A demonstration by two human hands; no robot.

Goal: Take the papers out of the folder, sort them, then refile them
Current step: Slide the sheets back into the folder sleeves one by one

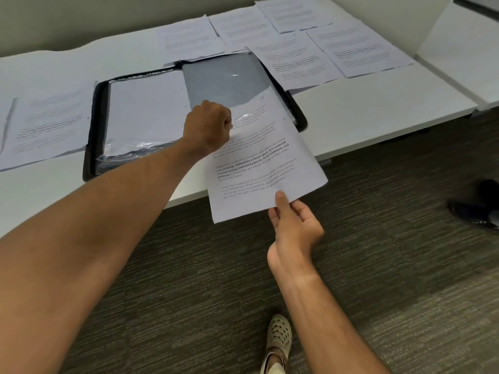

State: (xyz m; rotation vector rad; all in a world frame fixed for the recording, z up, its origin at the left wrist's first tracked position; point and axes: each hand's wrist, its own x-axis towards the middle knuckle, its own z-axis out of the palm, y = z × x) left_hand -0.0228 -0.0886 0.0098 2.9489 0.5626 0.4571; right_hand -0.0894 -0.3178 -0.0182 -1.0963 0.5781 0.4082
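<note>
Head view. An open black folder (pixel 93 125) lies at centre left of the frame on a white desk (pixel 364 117), its clear sleeves exposed. A printed sheet (pixel 259 163) sits half in and half out of the right-hand sleeve (pixel 229 76): its upper end is under the plastic, its lower end overhangs the desk edge toward the bottom of the frame.

The left hand (pixel 209 125), at frame centre, is curled into a fist at the sleeve's mouth; it appears to pinch the plastic edge, though the fingertips are hidden. The right hand (pixel 293 225), lower right of centre, pinches the sheet's bottom corner between thumb on top and fingers beneath.

The sheet's long axis runs diagonally from upper right at the sleeve to lower left past the desk edge, nearly in line with the sleeve opening. The right hand is at the free end, so it governs sliding along that axis, while the left hand steadies the mouth. Whether the sheet is entering or leaving cannot be told.

Other papers (pixel 297 60) lie spread across the upper right of the desk, and more papers (pixel 46 122) at the left.
</note>
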